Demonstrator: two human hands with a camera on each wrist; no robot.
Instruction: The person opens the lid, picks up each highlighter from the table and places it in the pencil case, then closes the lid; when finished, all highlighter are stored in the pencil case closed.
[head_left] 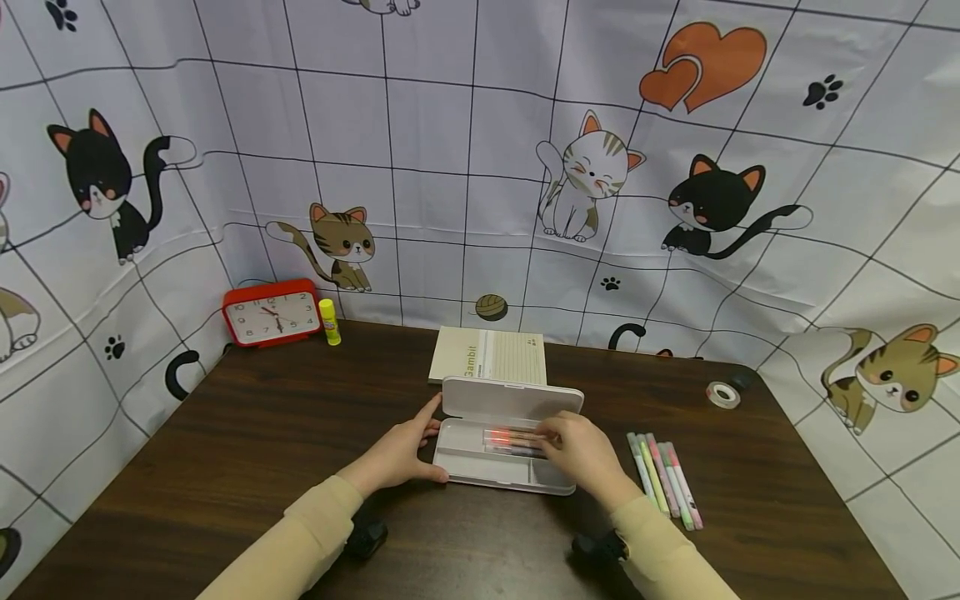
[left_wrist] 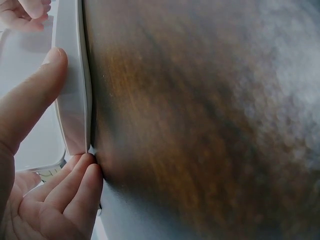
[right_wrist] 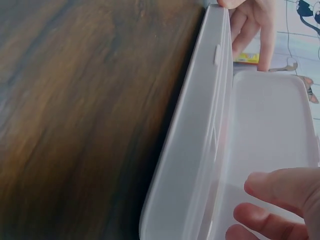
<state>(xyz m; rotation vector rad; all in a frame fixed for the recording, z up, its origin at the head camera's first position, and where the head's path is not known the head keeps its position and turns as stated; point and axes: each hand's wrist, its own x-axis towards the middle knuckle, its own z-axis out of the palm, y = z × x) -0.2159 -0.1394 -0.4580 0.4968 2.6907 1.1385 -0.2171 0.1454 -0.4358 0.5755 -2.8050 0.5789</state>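
Note:
A pale pencil case (head_left: 465,467) lies on the table with its lid (head_left: 517,398) raised at the back. Several slim pens (head_left: 504,438) with bright orange-red ends lie side by side inside it. My left hand (head_left: 401,450) grips the case's left end, thumb at the front wall and fingers at the end, as the left wrist view also shows. Above the case's right part is my right hand (head_left: 583,454), fingertips close to the pens' right ends. In the right wrist view its thumb (right_wrist: 272,185) and fingers are apart, with nothing visible between them.
Several pastel markers (head_left: 663,479) lie right of the case. Behind it is a notebook (head_left: 510,357). A red clock (head_left: 273,315) and a yellow glue stick (head_left: 329,322) stand at the back left. A tape roll (head_left: 723,395) lies at the back right.

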